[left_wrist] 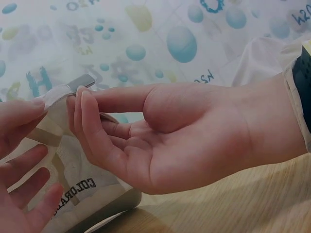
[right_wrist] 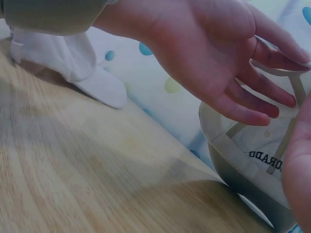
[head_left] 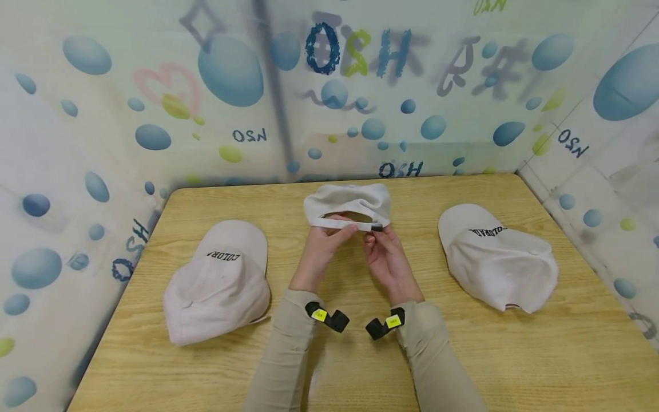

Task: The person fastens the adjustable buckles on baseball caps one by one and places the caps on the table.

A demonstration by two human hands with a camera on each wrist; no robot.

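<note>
A white baseball cap [head_left: 347,195] is held in both hands near the back of the table, its rear opening facing me. My left hand [head_left: 324,249] pinches the back strap [head_left: 334,224], thumb on top and other fingers reaching into the opening. At the strap's right end sits a dark metal clasp [head_left: 377,227], which my right hand [head_left: 389,263] pinches between thumb and fingertips. That pinch shows closely in the left wrist view, where the clasp [left_wrist: 83,82] looks grey. Inside the cap [right_wrist: 262,145], the right wrist view shows reversed dark lettering.
A white cap [head_left: 221,280] with dark lettering lies on the wooden table [head_left: 360,366] at left. Another matching cap [head_left: 496,257] lies at right, brim towards the back. Behind the table stands a wall [head_left: 334,143] printed with blue drops.
</note>
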